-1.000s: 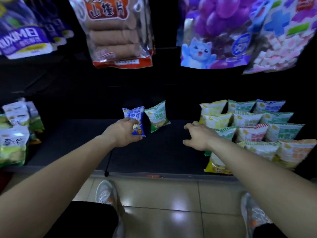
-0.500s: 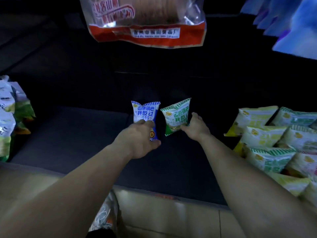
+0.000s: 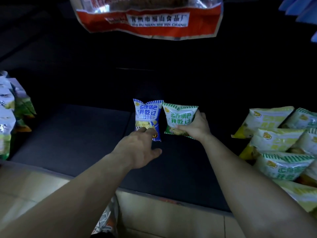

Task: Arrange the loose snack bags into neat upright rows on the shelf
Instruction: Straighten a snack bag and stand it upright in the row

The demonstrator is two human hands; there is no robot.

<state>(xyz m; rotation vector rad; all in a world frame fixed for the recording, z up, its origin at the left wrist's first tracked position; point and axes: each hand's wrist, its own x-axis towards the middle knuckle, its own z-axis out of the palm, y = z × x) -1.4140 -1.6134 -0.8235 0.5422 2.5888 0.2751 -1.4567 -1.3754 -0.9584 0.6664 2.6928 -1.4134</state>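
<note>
- Left hand (image 3: pixel 137 148) spread, fingertips on the blue bag (image 3: pixel 147 115) standing on the shelf (image 3: pixel 68 134)
- Right hand (image 3: pixel 197 127) grips the green bag (image 3: pixel 178 115), thumb across its front
- Bags upright, edges touching

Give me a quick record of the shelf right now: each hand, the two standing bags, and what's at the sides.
left hand: fingertips touch the blue snack bag's lower front
right hand: grips the green snack bag, thumb across its front
bags: both upright, side by side on the dark shelf, blue on the left
right side: loose pile of snack bags, lying tilted
left side: more bags at the frame edge
above: red-trimmed hanging bag
</note>
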